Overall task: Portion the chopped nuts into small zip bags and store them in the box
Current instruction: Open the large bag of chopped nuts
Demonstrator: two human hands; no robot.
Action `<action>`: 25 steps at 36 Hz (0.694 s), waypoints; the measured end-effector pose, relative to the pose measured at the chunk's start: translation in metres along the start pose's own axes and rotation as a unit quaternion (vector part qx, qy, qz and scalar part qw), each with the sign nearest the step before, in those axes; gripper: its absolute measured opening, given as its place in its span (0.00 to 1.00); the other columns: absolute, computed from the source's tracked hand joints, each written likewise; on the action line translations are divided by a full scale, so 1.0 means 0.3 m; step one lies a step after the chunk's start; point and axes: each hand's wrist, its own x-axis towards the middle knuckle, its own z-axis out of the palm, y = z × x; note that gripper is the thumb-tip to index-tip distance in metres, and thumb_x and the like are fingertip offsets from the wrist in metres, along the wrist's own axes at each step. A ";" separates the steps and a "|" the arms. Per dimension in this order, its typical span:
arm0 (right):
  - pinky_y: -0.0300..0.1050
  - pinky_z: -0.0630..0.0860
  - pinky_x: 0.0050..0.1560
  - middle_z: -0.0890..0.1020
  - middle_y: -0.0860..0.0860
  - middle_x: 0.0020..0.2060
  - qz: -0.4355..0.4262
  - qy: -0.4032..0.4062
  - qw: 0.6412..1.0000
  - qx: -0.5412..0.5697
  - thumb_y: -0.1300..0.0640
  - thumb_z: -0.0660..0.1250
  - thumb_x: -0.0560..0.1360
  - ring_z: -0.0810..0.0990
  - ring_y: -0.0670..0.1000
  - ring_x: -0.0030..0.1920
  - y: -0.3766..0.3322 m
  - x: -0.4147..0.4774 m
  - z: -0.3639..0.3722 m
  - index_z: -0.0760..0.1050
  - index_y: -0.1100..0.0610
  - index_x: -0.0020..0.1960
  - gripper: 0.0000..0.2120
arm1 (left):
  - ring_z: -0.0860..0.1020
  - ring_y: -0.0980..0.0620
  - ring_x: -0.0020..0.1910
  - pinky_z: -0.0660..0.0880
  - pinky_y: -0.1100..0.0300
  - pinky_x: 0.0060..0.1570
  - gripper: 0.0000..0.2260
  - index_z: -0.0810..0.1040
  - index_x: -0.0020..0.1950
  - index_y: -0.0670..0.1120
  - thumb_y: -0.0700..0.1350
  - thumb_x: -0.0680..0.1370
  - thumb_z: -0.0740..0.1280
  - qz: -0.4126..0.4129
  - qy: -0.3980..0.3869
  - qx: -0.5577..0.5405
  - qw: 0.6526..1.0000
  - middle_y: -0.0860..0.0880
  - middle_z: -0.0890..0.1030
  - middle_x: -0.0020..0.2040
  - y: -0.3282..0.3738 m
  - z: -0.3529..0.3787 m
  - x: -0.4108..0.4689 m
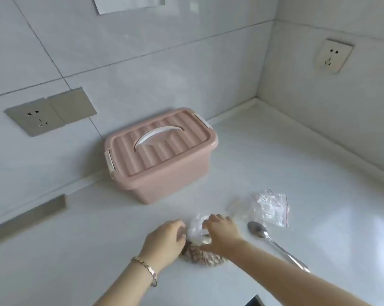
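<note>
A clear plastic bag of chopped nuts (pixel 201 257) lies on the white counter near the front. Its bunched top stands up between my hands. My left hand (pixel 164 239) grips the bag's neck from the left. My right hand (pixel 222 233) curls over the bunched plastic from the right. A pile of small clear zip bags (pixel 268 209) with red seal lines lies to the right. A metal spoon (pixel 272 241) rests beside them, bowl toward the wall. The pink box (pixel 162 155) with a white handle stands behind, lid closed and latched.
The white counter (pixel 297 173) runs into a tiled corner at the back right. Wall sockets (pixel 37 119) sit on the left wall and another socket (pixel 333 56) on the right wall. A dark opening (pixel 256 302) shows at the counter's front edge.
</note>
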 end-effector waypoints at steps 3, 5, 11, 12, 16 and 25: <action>0.46 0.65 0.57 0.76 0.54 0.58 0.018 -0.009 1.000 0.001 0.50 0.62 0.75 0.72 0.55 0.59 -0.021 0.012 0.038 0.72 0.56 0.60 0.16 | 0.75 0.58 0.54 0.70 0.64 0.52 0.11 0.72 0.60 0.54 0.49 0.78 0.59 -0.028 -0.011 -0.029 0.999 0.58 0.76 0.54 -0.016 0.025 0.007; 0.44 0.67 0.52 0.78 0.53 0.55 0.054 0.010 0.995 0.083 0.55 0.61 0.74 0.75 0.56 0.57 -0.020 0.010 0.053 0.74 0.55 0.58 0.14 | 0.76 0.57 0.52 0.71 0.64 0.51 0.09 0.73 0.57 0.54 0.48 0.77 0.60 -0.053 -0.024 -0.068 0.996 0.58 0.77 0.50 -0.023 0.046 0.012; 0.30 0.64 0.35 0.75 0.46 0.35 0.087 0.056 0.940 0.325 0.59 0.62 0.75 0.71 0.43 0.36 0.041 -0.024 0.079 0.76 0.56 0.45 0.04 | 0.75 0.62 0.40 0.67 0.76 0.37 0.05 0.77 0.46 0.50 0.45 0.72 0.68 -0.064 -0.067 -0.227 0.970 0.57 0.78 0.41 -0.002 0.127 0.052; 0.32 0.63 0.33 0.71 0.47 0.31 0.091 0.052 0.931 0.350 0.59 0.62 0.75 0.67 0.42 0.31 0.048 -0.030 0.079 0.74 0.58 0.41 0.05 | 0.74 0.63 0.37 0.67 0.76 0.36 0.05 0.78 0.47 0.49 0.44 0.71 0.69 -0.055 -0.065 -0.253 0.964 0.56 0.78 0.41 0.014 0.135 0.056; 0.38 0.60 0.32 0.67 0.52 0.30 0.091 0.033 0.876 0.473 0.58 0.62 0.76 0.63 0.43 0.29 0.073 -0.055 0.088 0.71 0.70 0.41 0.14 | 0.76 0.68 0.40 0.70 0.75 0.43 0.16 0.75 0.56 0.53 0.37 0.72 0.68 -0.016 -0.038 -0.360 0.932 0.58 0.79 0.47 0.051 0.171 0.053; 0.35 0.69 0.39 0.73 0.42 0.34 0.030 0.046 0.916 0.398 0.52 0.62 0.77 0.71 0.39 0.35 0.054 -0.092 0.087 0.69 0.49 0.46 0.02 | 0.78 0.58 0.35 0.72 0.68 0.36 0.04 0.79 0.43 0.47 0.39 0.74 0.67 -0.094 0.071 -0.382 0.917 0.50 0.82 0.37 0.060 0.220 0.053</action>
